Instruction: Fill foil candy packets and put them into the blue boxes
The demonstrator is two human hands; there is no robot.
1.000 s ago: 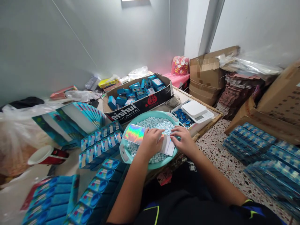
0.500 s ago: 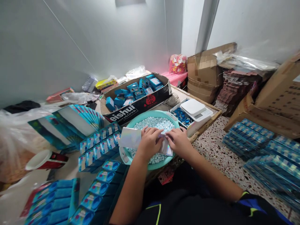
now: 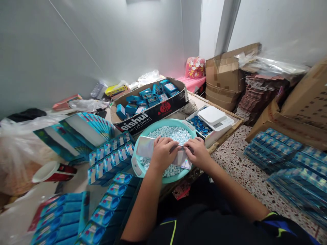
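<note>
My left hand (image 3: 164,152) and my right hand (image 3: 198,152) hold a shiny silver card sheet (image 3: 145,147) between them, with fingers closed on it. Its long flap reaches out to the left of my left hand, and a shorter bent part (image 3: 184,160) hangs below the fingers. The fold between the fingertips is partly hidden. Directly beneath lies a mint-green basin (image 3: 136,165) filled with small pale blue pellets (image 3: 167,131).
Behind the basin stands a black carton (image 3: 159,108) of small blue boxes. A white scale (image 3: 213,115) sits at right beside blue rings (image 3: 200,126). Rows of blue boxes (image 3: 111,156), flat printed cards (image 3: 76,132) and a tipped paper cup (image 3: 55,172) lie left. Packed boxes (image 3: 273,149) cover floor at right.
The sheet's left flap has drawn in a little toward my left hand and tilted. Both hands keep their hold, and the whole view has shifted slightly.
</note>
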